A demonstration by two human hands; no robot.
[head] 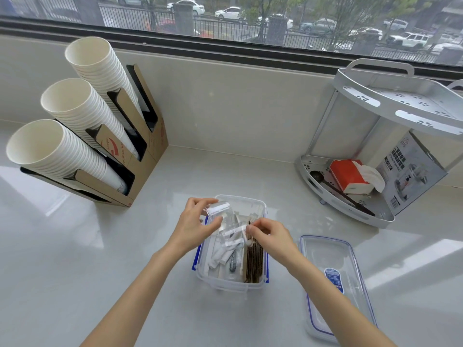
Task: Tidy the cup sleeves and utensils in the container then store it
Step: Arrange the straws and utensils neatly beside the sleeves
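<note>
A clear plastic container point(226, 284) with blue clips stands open on the counter in front of me. Brown corrugated cup sleeves point(255, 264) stand packed along its right side. White wrapped utensil packets point(220, 256) lie on its left side. My left hand point(195, 221) holds a clear plastic-wrapped packet point(219, 211) above the container's far end. My right hand point(270, 234) pinches a small white wrapped piece point(238, 231) just above the sleeves. The container's clear lid point(333, 284) lies flat on the counter to the right.
A cardboard holder point(140, 171) with three stacks of white paper cups point(62, 156) stands at the left. A grey two-tier corner rack point(375, 151) at the right carries a red tissue pack point(350, 176) and a box point(411, 174). A window ledge runs behind.
</note>
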